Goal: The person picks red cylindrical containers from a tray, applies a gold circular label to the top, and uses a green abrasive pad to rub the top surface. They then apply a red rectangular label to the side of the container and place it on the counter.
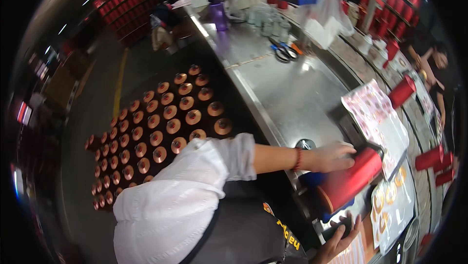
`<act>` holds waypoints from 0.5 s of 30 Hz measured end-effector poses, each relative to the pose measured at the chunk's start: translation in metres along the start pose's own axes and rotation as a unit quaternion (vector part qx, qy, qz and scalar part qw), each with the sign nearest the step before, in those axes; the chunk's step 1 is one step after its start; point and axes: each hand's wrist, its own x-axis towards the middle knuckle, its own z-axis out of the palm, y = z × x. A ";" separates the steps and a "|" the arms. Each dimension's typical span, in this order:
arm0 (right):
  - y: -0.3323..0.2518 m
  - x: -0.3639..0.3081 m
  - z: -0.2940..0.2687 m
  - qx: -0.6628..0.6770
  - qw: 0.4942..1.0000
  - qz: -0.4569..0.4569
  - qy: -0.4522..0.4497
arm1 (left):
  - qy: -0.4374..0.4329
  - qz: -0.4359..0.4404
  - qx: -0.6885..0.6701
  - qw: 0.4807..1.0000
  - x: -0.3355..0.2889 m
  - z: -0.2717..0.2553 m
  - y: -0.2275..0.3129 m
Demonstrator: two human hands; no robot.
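A red cylinder (352, 176), blurred along its near part, lies slantwise on a blue support (314, 180) at the bench edge. My left hand (331, 157) is on the upper left side of the cylinder, fingers stretched out and slightly smeared. A red bead bracelet circles that wrist. Below the cylinder's near end is my right hand (337, 242), palm partly up and fingers apart. A dark rounded piece (343, 225) shows by its fingers; whether they touch it I cannot tell. Beyond the cylinder lies a sheet with pink patterns (373, 110), and beside it a sheet of gold ring-shaped stickers (391, 198).
The metal bench (292, 88) carries blue-handled scissors (283, 50), a purple bottle (218, 13) and several clear containers (275, 25). Rows of copper-coloured discs on dark pieces (156, 138) stand at left. A conveyor with red cylinders (402, 91) curves along the right.
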 end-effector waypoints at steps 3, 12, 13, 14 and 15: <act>-0.018 0.020 0.015 -0.277 0.926 -0.250 -0.066 | -0.023 -0.206 -0.192 0.959 0.063 0.001 -0.018; 0.005 0.022 0.042 -0.270 0.918 -0.280 -0.075 | -0.270 -0.369 -0.386 0.801 0.150 0.030 -0.064; 0.008 0.021 0.040 -0.237 0.930 -0.271 -0.071 | -0.227 -0.383 -0.320 0.836 0.146 0.030 -0.045; 0.007 0.016 0.036 -0.204 0.939 -0.263 -0.081 | -0.238 -0.363 -0.373 0.820 0.138 0.023 -0.045; 0.005 0.014 0.036 -0.188 0.944 -0.260 -0.078 | -0.244 -0.340 -0.425 0.803 0.132 0.011 -0.047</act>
